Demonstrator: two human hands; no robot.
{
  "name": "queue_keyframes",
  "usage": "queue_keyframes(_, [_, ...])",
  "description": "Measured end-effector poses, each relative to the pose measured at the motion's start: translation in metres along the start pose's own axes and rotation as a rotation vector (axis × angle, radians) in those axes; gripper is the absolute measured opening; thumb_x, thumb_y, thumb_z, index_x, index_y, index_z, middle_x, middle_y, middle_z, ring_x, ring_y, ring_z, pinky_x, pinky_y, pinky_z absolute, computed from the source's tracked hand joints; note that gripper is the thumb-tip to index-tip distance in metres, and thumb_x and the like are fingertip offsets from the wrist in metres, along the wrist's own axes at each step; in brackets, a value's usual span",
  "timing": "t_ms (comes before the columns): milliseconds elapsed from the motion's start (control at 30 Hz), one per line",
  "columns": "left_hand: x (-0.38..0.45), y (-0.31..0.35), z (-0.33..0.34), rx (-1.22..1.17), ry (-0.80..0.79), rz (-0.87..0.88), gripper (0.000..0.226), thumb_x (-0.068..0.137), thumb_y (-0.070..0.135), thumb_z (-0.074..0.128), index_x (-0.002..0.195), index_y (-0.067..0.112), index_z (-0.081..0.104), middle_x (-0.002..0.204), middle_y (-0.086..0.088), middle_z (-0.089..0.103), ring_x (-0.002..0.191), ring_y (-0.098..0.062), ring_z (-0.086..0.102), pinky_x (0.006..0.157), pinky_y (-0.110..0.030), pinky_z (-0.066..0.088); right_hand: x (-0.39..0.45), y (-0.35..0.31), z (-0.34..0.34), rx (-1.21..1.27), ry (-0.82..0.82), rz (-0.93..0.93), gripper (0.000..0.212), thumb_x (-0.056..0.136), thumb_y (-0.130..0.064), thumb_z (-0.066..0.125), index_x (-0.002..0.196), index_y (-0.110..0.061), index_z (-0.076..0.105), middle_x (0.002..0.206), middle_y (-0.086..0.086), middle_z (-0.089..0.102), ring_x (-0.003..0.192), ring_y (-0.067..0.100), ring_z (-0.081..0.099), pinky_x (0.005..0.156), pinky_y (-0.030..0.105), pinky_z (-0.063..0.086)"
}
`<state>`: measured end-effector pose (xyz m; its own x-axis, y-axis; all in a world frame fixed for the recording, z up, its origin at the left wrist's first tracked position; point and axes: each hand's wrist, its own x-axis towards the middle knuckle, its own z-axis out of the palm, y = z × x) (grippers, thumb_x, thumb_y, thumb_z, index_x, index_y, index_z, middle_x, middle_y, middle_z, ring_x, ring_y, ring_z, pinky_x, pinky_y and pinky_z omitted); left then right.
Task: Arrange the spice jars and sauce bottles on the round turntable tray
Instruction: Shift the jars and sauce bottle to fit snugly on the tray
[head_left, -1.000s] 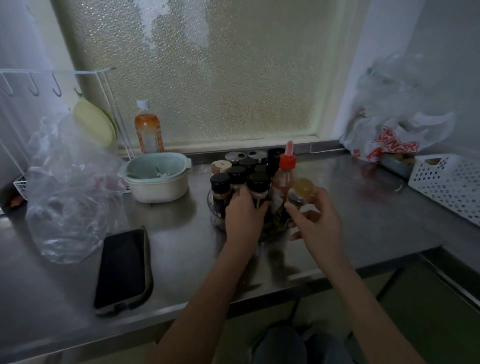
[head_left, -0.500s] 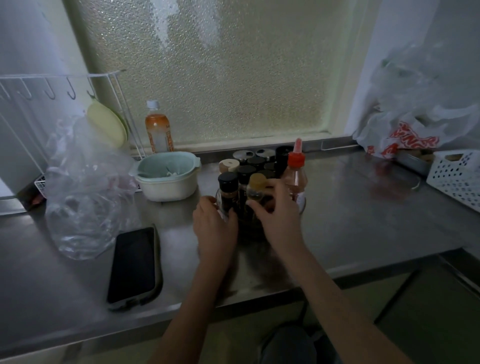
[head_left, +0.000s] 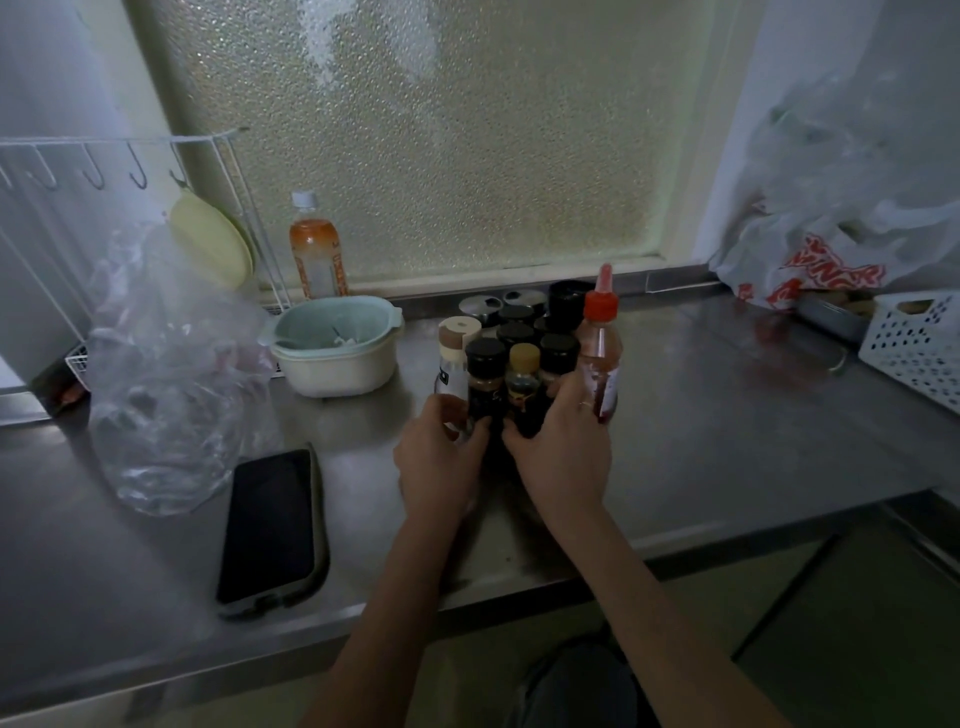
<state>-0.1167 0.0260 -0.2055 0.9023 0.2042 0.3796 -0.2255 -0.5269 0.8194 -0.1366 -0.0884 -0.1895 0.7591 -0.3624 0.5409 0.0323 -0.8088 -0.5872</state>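
Note:
Several spice jars stand packed together on the steel counter, most with black caps (head_left: 515, 332). The round tray under them is hidden by the jars and my hands. In the front row are a beige-capped jar (head_left: 453, 353), a black-capped jar (head_left: 485, 371) and a small yellow-capped jar (head_left: 522, 371). A red-capped sauce bottle (head_left: 600, 348) stands at the right of the group. My left hand (head_left: 439, 462) curls around the base of the beige-capped jar. My right hand (head_left: 563, 452) wraps the base of the yellow-capped jar, its fingers reaching toward the sauce bottle.
A phone (head_left: 270, 525) lies front left beside a clear plastic bag (head_left: 166, 384). A pale bowl (head_left: 335, 345) and an orange drink bottle (head_left: 316, 249) stand behind left. A white basket (head_left: 914, 348) and shopping bags (head_left: 810, 270) are at the right. The counter edge (head_left: 519, 587) is near.
My right hand carried the yellow-capped jar from the right of the sauce bottle to the front row and lowered it there. My left hand slid left to the beige-capped jar.

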Motion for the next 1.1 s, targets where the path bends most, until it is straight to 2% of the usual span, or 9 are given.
queue_keyframes(133, [-0.001,0.003,0.002,0.020,-0.008,-0.001,0.014,0.081,0.037,0.063,0.084,0.028,0.053,0.085,0.004,0.066,0.081,-0.018,0.063,0.081,-0.048,0.051,0.000,0.007,0.001,-0.007,-0.030,0.010,0.037,0.077,-0.034,0.070,0.101,-0.015,0.048,0.095,0.006,0.066,0.084,0.024,0.063,0.073,0.029,0.043])
queue_keyframes(233, [-0.002,0.005,0.004,-0.006,-0.058,-0.025,0.014,0.082,0.036,0.060,0.076,0.028,0.050,0.075,0.003,0.064,0.068,-0.021,0.064,0.073,-0.050,0.053,0.000,0.007,-0.001,-0.007,-0.055,-0.010,0.026,0.079,-0.032,0.068,0.081,-0.021,0.045,0.078,-0.003,0.057,0.076,0.021,0.059,0.077,0.032,0.039])
queue_keyframes(367, [-0.003,0.007,0.004,-0.035,-0.105,0.007,0.014,0.082,0.028,0.066,0.076,0.018,0.058,0.070,0.000,0.065,0.067,-0.017,0.062,0.066,-0.037,0.053,0.004,0.016,-0.005,0.003,-0.075,-0.004,0.027,0.079,-0.034,0.069,0.074,-0.022,0.045,0.067,-0.008,0.050,0.067,0.015,0.049,0.084,0.034,0.040])
queue_keyframes(467, [-0.006,0.009,0.003,-0.038,-0.145,0.064,0.013,0.081,0.027,0.067,0.080,0.015,0.061,0.072,0.000,0.067,0.068,-0.014,0.062,0.064,-0.031,0.049,0.012,0.031,-0.011,0.066,-0.126,-0.026,0.028,0.078,-0.033,0.072,0.070,-0.021,0.048,0.060,-0.010,0.047,0.062,0.013,0.048,0.077,0.034,0.044])
queue_keyframes(567, [-0.009,0.011,0.004,-0.011,-0.138,0.084,0.017,0.081,0.031,0.068,0.083,0.016,0.060,0.075,0.001,0.070,0.071,-0.013,0.064,0.065,-0.033,0.052,0.017,0.044,-0.017,0.203,-0.201,-0.029,0.024,0.078,-0.030,0.072,0.071,-0.019,0.052,0.063,-0.006,0.054,0.063,0.014,0.054,0.063,0.023,0.040])
queue_keyframes(667, [-0.007,0.014,0.004,0.080,-0.125,0.073,0.024,0.082,0.039,0.065,0.079,0.016,0.059,0.071,0.000,0.066,0.069,-0.017,0.061,0.062,-0.035,0.050,0.011,0.049,-0.023,0.270,-0.247,-0.082,0.020,0.081,-0.029,0.070,0.073,-0.019,0.055,0.067,-0.004,0.059,0.065,0.004,0.055,0.057,0.014,0.038])
queue_keyframes(833, [-0.009,0.017,0.006,0.146,-0.088,0.050,0.029,0.086,0.042,0.058,0.074,0.015,0.056,0.068,0.000,0.063,0.068,-0.019,0.058,0.058,-0.032,0.043,0.004,0.057,-0.022,0.246,-0.296,-0.161,0.018,0.083,-0.026,0.068,0.072,-0.013,0.061,0.070,-0.008,0.055,0.077,0.015,0.051,0.065,0.015,0.036])
queue_keyframes(900, [-0.009,0.016,0.007,0.152,-0.085,0.057,0.030,0.087,0.041,0.057,0.074,0.014,0.055,0.067,-0.002,0.062,0.067,-0.020,0.058,0.057,-0.032,0.042,0.003,0.057,-0.022,0.240,-0.299,-0.160,0.017,0.083,-0.026,0.068,0.074,-0.012,0.062,0.070,-0.013,0.053,0.079,0.014,0.049,0.066,0.011,0.034])
queue_keyframes(1100, [-0.005,0.011,0.009,0.140,-0.105,0.076,0.030,0.087,0.042,0.058,0.075,0.015,0.060,0.068,-0.002,0.067,0.068,-0.020,0.061,0.058,-0.030,0.043,0.004,0.056,-0.024,0.248,-0.279,-0.171,0.017,0.082,-0.025,0.069,0.072,-0.012,0.062,0.068,-0.013,0.052,0.076,0.011,0.047,0.064,0.007,0.034])
